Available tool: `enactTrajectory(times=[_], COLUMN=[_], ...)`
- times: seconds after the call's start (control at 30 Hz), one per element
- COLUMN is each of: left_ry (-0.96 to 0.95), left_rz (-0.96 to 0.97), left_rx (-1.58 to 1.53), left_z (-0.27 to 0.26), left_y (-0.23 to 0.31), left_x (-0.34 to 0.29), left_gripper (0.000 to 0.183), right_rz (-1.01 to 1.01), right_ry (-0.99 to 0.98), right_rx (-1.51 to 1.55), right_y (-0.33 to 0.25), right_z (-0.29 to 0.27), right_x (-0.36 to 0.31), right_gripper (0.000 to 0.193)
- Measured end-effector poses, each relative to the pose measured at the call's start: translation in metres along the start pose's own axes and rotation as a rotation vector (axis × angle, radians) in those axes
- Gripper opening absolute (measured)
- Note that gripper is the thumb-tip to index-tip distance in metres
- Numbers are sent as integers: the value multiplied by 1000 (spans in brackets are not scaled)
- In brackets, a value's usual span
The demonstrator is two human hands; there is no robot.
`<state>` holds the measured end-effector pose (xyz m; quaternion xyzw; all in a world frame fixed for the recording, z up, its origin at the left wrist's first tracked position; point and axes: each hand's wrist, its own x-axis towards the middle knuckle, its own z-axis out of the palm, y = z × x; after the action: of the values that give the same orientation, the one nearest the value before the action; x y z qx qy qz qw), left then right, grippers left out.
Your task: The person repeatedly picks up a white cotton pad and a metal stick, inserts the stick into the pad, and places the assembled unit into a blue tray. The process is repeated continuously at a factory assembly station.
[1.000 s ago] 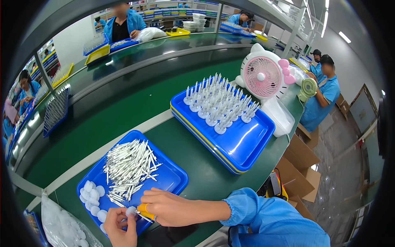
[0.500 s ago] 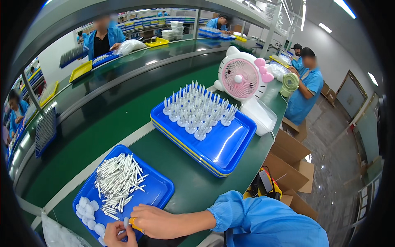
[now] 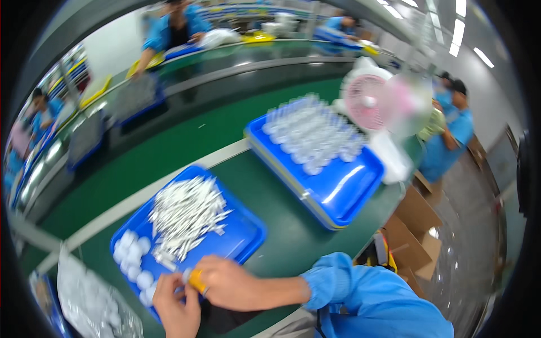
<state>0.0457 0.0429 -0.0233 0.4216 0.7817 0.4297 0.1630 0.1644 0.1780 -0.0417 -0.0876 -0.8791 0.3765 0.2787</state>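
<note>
From here I see my right grip (image 3: 228, 284) wrapped round a yellow tool (image 3: 196, 281), while my left grip (image 3: 176, 307) pinches a pale disc (image 3: 186, 274) immediately left of it, over the blue tray's (image 3: 241, 226) near edge; blur hides the tool's long axis

Dark green bench (image 3: 282, 248) here, pale strip (image 3: 121, 214) along its left long edge. There's a blue tray (image 3: 239, 236) near that strip at the bench's near end. Further up, a tray stack (image 3: 349, 197), blue on top, takes up most of the width. Past that, a kinda blurry pink-and-white fan (image 3: 369, 101), plus a white plastic container (image 3: 390, 158) by the right edge.
</note>
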Motion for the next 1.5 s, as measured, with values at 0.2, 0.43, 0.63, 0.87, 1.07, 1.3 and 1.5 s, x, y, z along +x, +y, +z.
enactTrajectory(times=[0.2, 0.43, 0.63, 0.87, 1.07, 1.3, 1.5], left_ry=[213, 228, 197, 167, 25, -10, -7], left_rz=[47, -88, -122, -112, -54, 58, 57], left_rx=[27, -61, -117, -157, -247, -185, -135], left_z=[-19, -26, -28, -32, -21, -13, -11], left_y=[17, 3, 6, 4, 9, 13, 10], left_x=[23, 26, 25, 27, 18, 15, 14], left_gripper=[10, 10, 11, 13, 14, 18, 17], right_rz=[4, -156, -264, -103, 156, -5, -26], right_ry=[-22, -164, -268, -283, -182, -270, -226], right_rx=[-250, -470, -523, -299, 129, 20, -61], right_y=[12, 20, 18, 4, -22, -8, 0], right_z=[-40, -36, -36, -63, -66, -59, -59], right_x=[19, 44, 48, 30, 18, 12, 11], right_gripper=[24, 6, 7, 22, 45, 46, 44])
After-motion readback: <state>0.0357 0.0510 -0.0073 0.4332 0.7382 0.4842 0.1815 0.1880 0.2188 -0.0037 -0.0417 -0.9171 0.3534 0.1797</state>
